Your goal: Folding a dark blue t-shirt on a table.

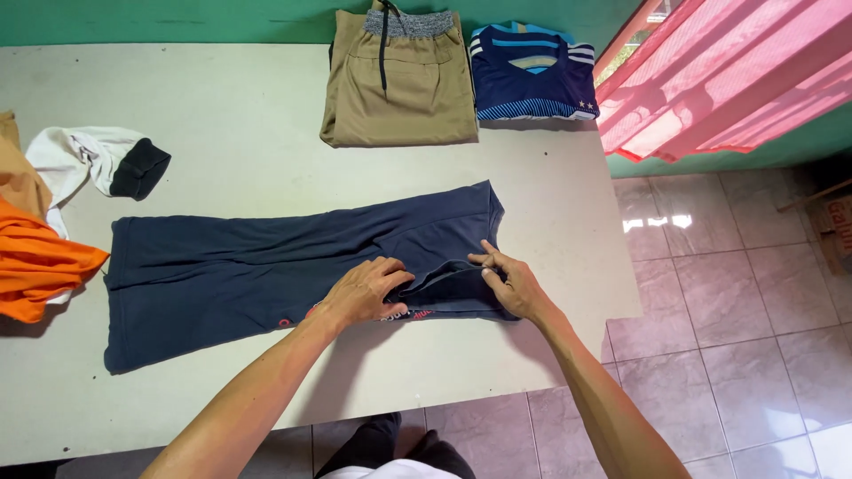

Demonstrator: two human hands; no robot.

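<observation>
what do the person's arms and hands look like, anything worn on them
Both arms are bare from the bottom edge of the picture to the fingertips: no sleeves, gloves or watch show. The left hand has what looks like a thin ring on one finger, though it is too small to be sure. The right hand shows no ring.
</observation>
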